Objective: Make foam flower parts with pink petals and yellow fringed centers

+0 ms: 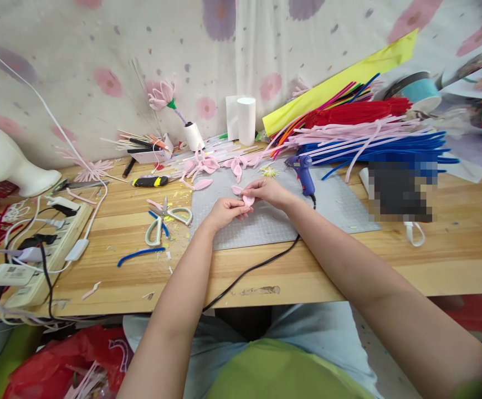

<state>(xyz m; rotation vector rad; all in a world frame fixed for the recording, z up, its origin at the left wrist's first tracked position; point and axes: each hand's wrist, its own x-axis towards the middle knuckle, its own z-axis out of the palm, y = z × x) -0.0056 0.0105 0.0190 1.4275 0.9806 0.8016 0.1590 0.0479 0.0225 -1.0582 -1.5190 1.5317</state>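
Note:
Both hands meet above the grey cutting mat (pixel 257 236), pinching one small pink pipe-cleaner petal (pixel 248 200). My left hand (pixel 229 213) grips its lower left side, and my right hand (pixel 268 192) closes on it from the upper right. The fingers cover part of the petal. Just beyond them lie more pink petals (pixel 206 162) and a pale yellow pipe-cleaner starburst (pixel 269 173). A blue hot glue gun (pixel 303 173) rests on the mat to the right of my right hand. Scissors (pixel 162 217) with pale handles lie spread on the wood to the left.
Bundles of red (pixel 357 113), pink and blue pipe cleaners fill the back right. A finished pink flower (pixel 163 95) stands in a white holder. At left are a yellow-black utility knife (pixel 150 181) and a cable-filled power strip (pixel 33 285). The glue gun's black cord (pixel 249 271) crosses the front edge.

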